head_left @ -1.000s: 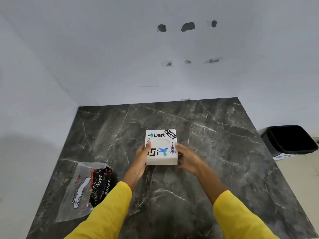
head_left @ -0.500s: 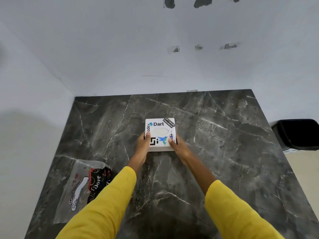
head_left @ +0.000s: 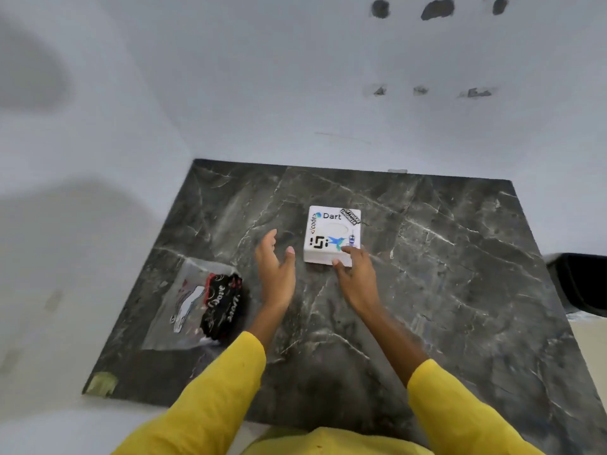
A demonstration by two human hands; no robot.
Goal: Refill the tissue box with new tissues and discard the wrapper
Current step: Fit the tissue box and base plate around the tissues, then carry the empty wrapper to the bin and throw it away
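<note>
Two bare hands in yellow sleeves work over a dark grey marble countertop (head_left: 427, 290) veined in white, and the white square tissue box (head_left: 332, 236) with printed stickers on its top serves as the landmark for all positions below. The box rests flat on the countertop, near its middle, with an oval opening in its upper face. The right hand (head_left: 356, 277) lies at the near right corner of the box; its fingertips touch the top edge and its thumb touches the near side wall, in light contact and not a full clamp. The left hand (head_left: 276, 267) hovers just left of the box, clear of it, palm turned toward the box, fingers spread and holding nothing. A clear plastic wrapper (head_left: 197, 303) with black, red and white print lies flat on the countertop, well to the near left of the box. A black waste bin (head_left: 581, 284) stands off the countertop edge, far right of the box.
</note>
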